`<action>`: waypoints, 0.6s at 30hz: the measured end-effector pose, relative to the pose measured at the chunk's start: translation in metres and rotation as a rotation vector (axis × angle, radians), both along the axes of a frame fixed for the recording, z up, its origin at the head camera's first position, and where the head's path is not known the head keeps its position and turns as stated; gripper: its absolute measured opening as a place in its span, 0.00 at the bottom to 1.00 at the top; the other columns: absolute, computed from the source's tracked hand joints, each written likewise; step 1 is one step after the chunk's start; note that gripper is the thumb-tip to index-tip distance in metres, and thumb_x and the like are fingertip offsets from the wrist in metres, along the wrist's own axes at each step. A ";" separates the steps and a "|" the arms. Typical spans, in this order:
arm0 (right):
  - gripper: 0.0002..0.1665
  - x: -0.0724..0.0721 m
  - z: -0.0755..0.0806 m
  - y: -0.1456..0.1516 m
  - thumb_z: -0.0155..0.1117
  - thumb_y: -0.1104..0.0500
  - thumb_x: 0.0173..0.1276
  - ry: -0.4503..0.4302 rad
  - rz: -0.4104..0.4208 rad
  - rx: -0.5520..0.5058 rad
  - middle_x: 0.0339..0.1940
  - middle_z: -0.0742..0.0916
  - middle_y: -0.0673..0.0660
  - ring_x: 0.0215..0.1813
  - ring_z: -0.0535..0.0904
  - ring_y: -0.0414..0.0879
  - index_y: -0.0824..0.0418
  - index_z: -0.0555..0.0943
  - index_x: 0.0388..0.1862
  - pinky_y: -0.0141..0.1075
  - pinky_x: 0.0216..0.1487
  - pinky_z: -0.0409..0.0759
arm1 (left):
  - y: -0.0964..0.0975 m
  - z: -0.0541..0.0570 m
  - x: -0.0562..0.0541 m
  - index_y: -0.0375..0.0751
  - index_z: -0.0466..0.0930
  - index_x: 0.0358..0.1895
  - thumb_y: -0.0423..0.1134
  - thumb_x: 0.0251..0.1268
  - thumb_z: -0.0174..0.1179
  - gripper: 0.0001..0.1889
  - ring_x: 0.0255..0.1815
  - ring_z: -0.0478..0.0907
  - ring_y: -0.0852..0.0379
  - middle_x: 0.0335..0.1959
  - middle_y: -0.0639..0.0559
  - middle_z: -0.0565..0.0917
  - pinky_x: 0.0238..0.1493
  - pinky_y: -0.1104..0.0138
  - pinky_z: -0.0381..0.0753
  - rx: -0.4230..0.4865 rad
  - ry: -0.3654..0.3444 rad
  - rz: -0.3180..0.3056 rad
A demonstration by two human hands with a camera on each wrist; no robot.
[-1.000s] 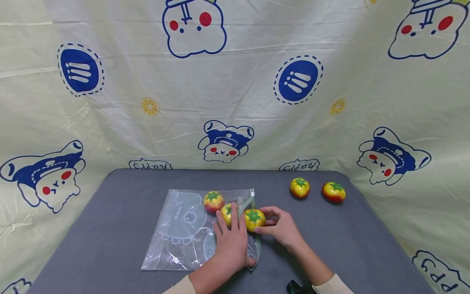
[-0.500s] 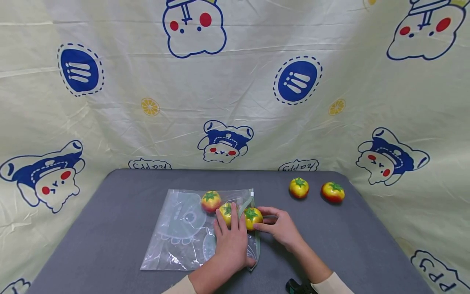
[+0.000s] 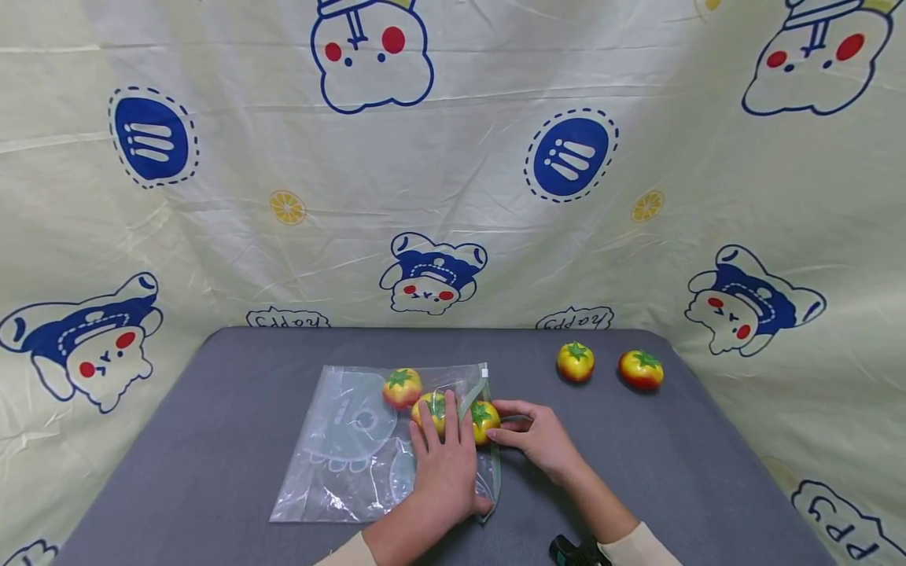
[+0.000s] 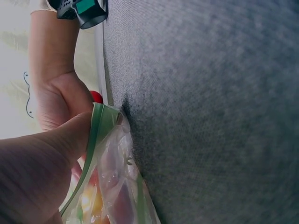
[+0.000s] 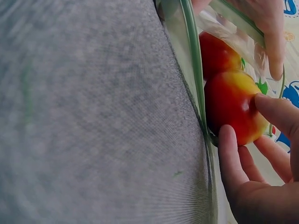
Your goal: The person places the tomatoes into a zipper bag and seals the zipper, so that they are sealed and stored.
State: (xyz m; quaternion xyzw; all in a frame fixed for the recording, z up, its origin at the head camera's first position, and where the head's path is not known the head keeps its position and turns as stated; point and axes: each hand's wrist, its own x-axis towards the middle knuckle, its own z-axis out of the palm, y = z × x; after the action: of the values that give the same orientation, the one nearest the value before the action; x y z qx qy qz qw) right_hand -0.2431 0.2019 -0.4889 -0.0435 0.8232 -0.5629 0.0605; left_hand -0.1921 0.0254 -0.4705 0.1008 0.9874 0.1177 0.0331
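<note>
A clear zip bag (image 3: 311, 479) lies flat, its green-edged mouth facing right. Two yellow-and-red tomatoes with green star tops are inside it: one farther back (image 3: 402, 388), another (image 3: 437, 404) partly covered by fingers. My left hand (image 3: 447, 468) rests on the bag near its mouth, fingers spread straight and thumb at the lower lip, which stands apart from the upper one. With thumb and fingers, my right hand (image 3: 545, 440) holds a third tomato (image 3: 483, 424) within the mouth. The right wrist view shows that tomato (image 5: 233, 107) touching the one deeper in.
Two more tomatoes sit at the back right of the grey table (image 3: 198, 456), one nearer (image 3: 576, 362) and one farther right (image 3: 640, 370). Behind the table hangs a printed cloth (image 3: 467, 157). A black device (image 3: 569, 552) is by the right wrist.
My right hand has pushed its tomato a little left into the bag. Both tomatoes inside have shifted left. The left hand stays almost still.
</note>
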 end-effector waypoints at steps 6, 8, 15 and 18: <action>0.30 -0.002 -0.001 0.000 0.78 0.60 0.62 0.001 0.017 -0.022 0.63 0.85 0.65 0.54 0.88 0.54 0.64 0.82 0.63 0.40 0.51 0.87 | 0.000 -0.001 0.001 0.43 0.56 0.81 0.68 0.27 0.83 0.72 0.82 0.36 0.22 0.86 0.40 0.40 0.77 0.31 0.45 -0.001 0.016 -0.005; 0.29 -0.003 0.000 -0.001 0.78 0.60 0.62 0.003 0.016 -0.028 0.62 0.86 0.65 0.53 0.89 0.54 0.64 0.83 0.62 0.40 0.50 0.87 | 0.000 -0.001 0.001 0.44 0.56 0.81 0.68 0.27 0.83 0.72 0.82 0.36 0.22 0.86 0.40 0.40 0.77 0.31 0.44 -0.007 0.025 -0.005; 0.26 -0.006 0.000 -0.002 0.78 0.60 0.62 0.007 0.032 -0.049 0.58 0.88 0.65 0.51 0.90 0.52 0.65 0.85 0.58 0.39 0.50 0.87 | 0.001 -0.001 0.003 0.44 0.58 0.80 0.69 0.26 0.83 0.71 0.82 0.39 0.21 0.86 0.39 0.42 0.77 0.31 0.45 -0.046 0.066 -0.008; 0.24 -0.007 -0.003 -0.003 0.77 0.61 0.62 0.009 0.037 -0.073 0.55 0.89 0.65 0.50 0.90 0.51 0.67 0.85 0.57 0.37 0.49 0.87 | 0.002 0.000 0.003 0.43 0.59 0.80 0.69 0.27 0.83 0.70 0.82 0.39 0.21 0.86 0.38 0.43 0.77 0.31 0.46 -0.047 0.073 -0.014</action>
State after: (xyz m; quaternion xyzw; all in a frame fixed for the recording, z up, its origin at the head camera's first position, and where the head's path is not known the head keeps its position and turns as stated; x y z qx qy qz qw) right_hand -0.2500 0.1993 -0.4914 -0.0634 0.8013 -0.5912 0.0657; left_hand -0.1887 0.0269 -0.4709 0.1109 0.9897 0.0906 0.0001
